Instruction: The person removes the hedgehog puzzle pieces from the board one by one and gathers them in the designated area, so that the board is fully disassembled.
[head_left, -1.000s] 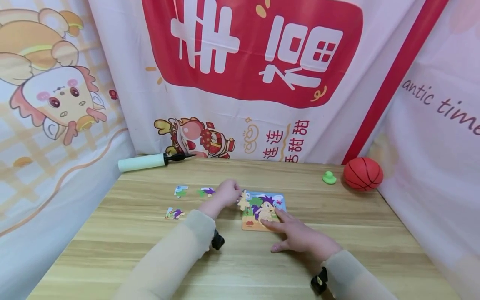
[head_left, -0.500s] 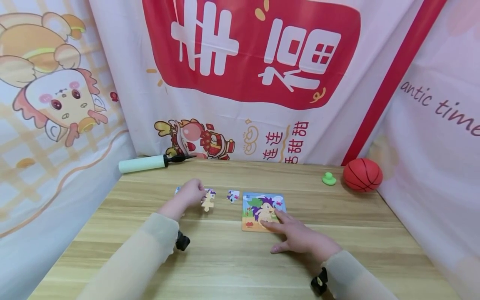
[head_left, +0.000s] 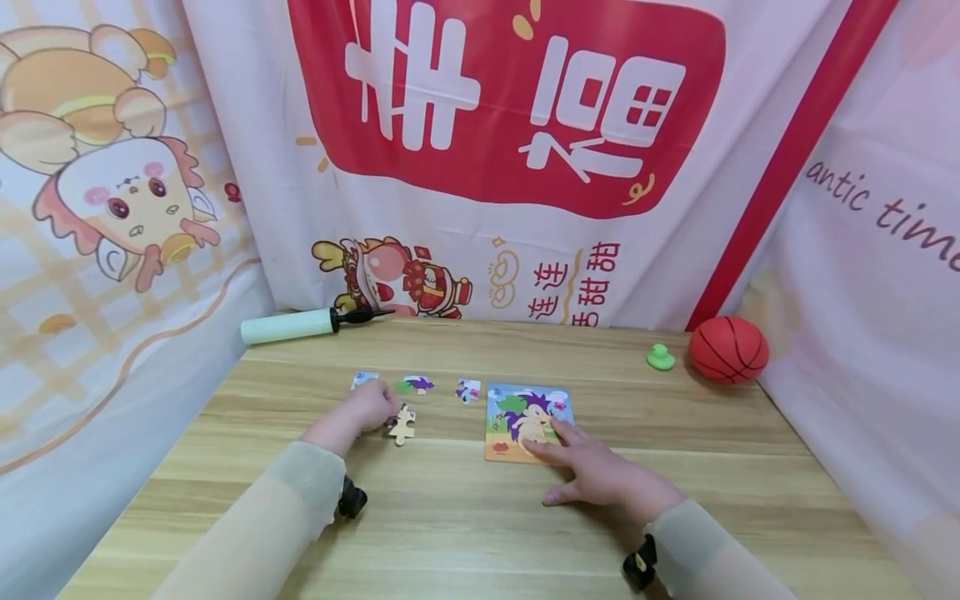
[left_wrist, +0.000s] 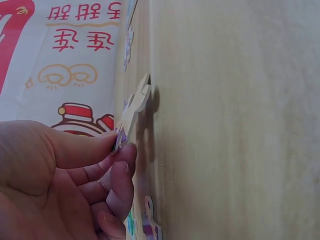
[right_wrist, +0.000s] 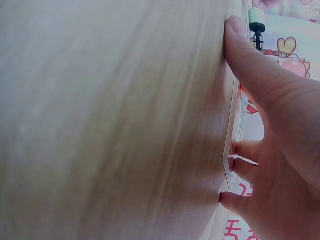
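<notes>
While printed cloth (head_left: pixel 502 108) hangs behind the table and down both sides, with a big red patch and white characters at the back, the wood-grain table (head_left: pixel 525 533) spreads beneath everything else. Two cream sleeves (head_left: pixel 255 517) reach in from the near edge, a black wrist device (head_left: pixel 352 498) showing at each cuff. At the far left corner lies a pale mint pump (head_left: pixel 291 327), its black nozzle pointing right.

The right hand (head_left: pixel 596 468) is spread and grasps nothing: its fingertips rest on the near right part of the hedgehog board (head_left: pixel 498 405), and its thumb stands apart on the bare wood. The left hand (head_left: pixel 367 406) has thumb and fingers pinched together on the purple end of a cream puzzle piece (head_left: pixel 402 425). The hedgehog board lies flat between the two hands, nearer the right one. A red basketball (head_left: pixel 729 350) sits at the far right corner.

The cream puzzle piece is tilted, one end low over the wood; whether it touches, I cannot tell. Beyond it, loose puzzle pieces (head_left: pixel 468 390) lie apart in a row left of the hedgehog board, the leftmost partly hidden by the left hand. Smallest is a green duck (head_left: pixel 661 358), just beside the basketball.
</notes>
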